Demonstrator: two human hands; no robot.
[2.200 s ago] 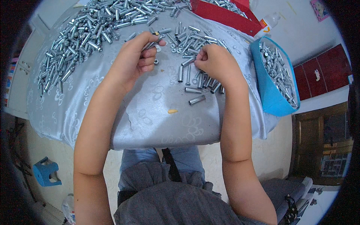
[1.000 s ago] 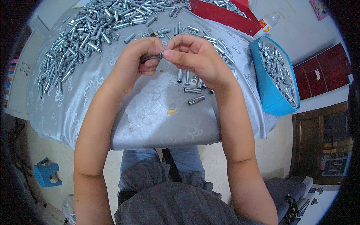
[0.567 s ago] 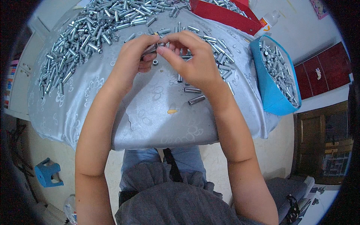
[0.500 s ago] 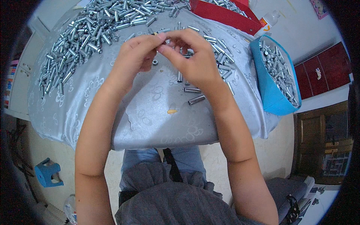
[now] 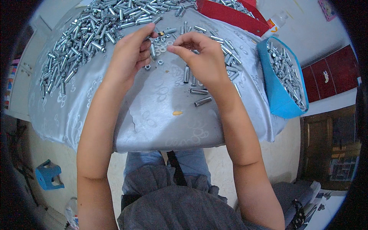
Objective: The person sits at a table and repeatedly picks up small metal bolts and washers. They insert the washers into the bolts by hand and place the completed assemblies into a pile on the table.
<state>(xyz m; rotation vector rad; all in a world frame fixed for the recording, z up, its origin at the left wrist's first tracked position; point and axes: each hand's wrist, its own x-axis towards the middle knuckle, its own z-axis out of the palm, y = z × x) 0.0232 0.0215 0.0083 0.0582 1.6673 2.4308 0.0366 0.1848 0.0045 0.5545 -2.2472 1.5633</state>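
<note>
Steel cylindrical sleeve (image 5: 153, 50) pinched in left hand (image 5: 130, 57); right hand (image 5: 201, 57) fingers narrowly pinched, contents untellable. Small hex nuts (image 5: 153, 64) scattered on silvery embossed tablecloth (image 5: 153, 119).
</note>
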